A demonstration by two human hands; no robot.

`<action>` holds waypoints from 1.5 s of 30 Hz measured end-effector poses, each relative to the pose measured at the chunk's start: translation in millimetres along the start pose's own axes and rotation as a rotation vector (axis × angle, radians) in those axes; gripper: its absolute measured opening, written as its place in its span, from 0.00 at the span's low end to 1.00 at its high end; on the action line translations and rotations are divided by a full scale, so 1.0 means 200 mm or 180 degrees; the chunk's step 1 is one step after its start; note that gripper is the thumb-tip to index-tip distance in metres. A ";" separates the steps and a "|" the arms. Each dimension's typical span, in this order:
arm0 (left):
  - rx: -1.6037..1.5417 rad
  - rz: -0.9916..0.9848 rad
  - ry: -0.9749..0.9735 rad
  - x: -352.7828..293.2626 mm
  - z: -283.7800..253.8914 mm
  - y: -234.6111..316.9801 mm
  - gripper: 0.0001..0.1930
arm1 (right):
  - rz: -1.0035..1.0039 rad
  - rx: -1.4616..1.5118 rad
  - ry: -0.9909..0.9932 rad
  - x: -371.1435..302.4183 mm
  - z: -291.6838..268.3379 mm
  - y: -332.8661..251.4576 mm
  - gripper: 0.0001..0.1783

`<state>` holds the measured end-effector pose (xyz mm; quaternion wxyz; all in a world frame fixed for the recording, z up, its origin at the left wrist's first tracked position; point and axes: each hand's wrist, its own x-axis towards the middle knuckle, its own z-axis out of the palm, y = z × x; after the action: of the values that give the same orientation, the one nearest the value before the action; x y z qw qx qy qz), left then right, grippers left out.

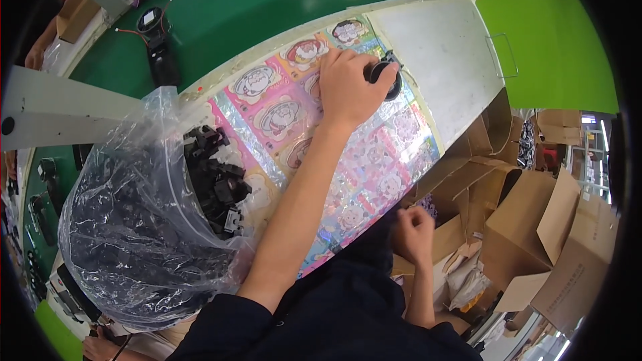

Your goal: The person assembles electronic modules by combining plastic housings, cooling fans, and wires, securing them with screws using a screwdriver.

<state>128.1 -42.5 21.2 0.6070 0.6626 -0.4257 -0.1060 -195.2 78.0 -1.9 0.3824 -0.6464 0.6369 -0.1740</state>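
The two hands are well apart. The left hand (348,87) reaches over the table, its thumb and fingers closed on a round black part (392,87), which sits at the far right side of a shiny cartoon-printed sheet (277,117); whether the part touches the sheet is hidden. The right hand (414,230) hangs beyond the table's near right edge with its fingers curled; I cannot tell whether it grips anything. Just past it on the right are open cardboard boxes (528,210). On the left, a clear plastic bag (134,241) lies with its mouth toward the sheet, small black pieces (217,184) heaped at the opening. Across the far side runs a green belt (267,20), carrying a black device (160,57) with thin wires at the far left. A bright green panel (548,47) stands at the far right.
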 end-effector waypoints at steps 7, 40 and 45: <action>0.0184 0.0042 0.0533 -0.03 0.02 -0.07 0.15 | -0.1663 0.0216 0.0407 0.62 -0.04 -0.63 0.11; 0.0360 0.0294 -0.0162 0.00 0.00 -0.01 0.14 | -0.2677 0.0301 -0.1184 2.15 0.47 -1.47 0.08; 0.0478 0.1307 0.0696 -0.01 -0.04 0.04 0.09 | -0.3372 -0.0214 -0.1708 1.59 0.27 -1.39 0.10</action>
<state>127.6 -34.8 29.7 0.6074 0.6130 -0.4899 0.1238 76.2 -240.6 78.9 0.3705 -0.9093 0.1139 -0.1514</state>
